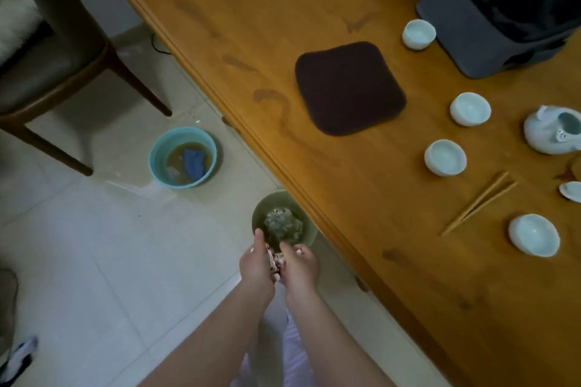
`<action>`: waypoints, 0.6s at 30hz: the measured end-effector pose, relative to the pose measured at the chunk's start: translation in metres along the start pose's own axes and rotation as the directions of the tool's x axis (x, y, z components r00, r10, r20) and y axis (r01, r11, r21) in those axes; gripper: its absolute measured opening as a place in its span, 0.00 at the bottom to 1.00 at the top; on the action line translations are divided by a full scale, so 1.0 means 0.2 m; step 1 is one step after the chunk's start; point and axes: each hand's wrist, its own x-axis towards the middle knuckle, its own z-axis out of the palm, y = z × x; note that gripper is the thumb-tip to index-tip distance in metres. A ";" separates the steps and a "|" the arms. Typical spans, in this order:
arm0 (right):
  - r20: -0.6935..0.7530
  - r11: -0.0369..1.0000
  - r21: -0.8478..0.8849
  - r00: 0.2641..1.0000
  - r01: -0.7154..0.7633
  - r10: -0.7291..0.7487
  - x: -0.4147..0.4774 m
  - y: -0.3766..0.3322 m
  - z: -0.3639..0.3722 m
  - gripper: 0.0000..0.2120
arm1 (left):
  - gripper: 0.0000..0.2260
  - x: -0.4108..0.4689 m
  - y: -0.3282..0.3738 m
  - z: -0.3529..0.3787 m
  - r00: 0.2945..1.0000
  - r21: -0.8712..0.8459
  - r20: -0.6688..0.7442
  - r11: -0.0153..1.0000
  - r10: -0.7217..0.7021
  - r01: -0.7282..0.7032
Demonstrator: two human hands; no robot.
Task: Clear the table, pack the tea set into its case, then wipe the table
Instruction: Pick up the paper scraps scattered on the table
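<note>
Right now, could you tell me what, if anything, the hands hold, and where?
The left hand and right hand together grip a small crumpled white-and-red wad, one on each side, above the green bin. Material unclear.

Dim, soft indoor light; slight blur, wide-angle edges bent.

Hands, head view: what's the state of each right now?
Left hand: fingers curled, gripping a crumpled red-and-white wad.
Right hand: fingers curled, gripping the same wad from the other side.
</note>
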 end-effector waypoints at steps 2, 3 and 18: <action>-0.055 0.998 0.064 0.998 -0.018 0.022 0.09 0.02 0.06 0.05 | 0.18 0.13 0.02 0.02 1.000 0.083 0.003 0.996 -0.024 0.024; -0.075 0.994 0.103 0.997 -0.022 0.030 0.13 0.04 0.09 0.06 | 0.18 0.19 0.03 0.03 1.000 0.118 0.003 0.993 -0.027 0.026; -0.014 0.850 0.469 0.960 -0.242 0.281 0.89 0.17 0.20 0.13 | 0.16 0.95 -0.03 0.25 0.945 0.061 0.121 0.952 -0.304 0.299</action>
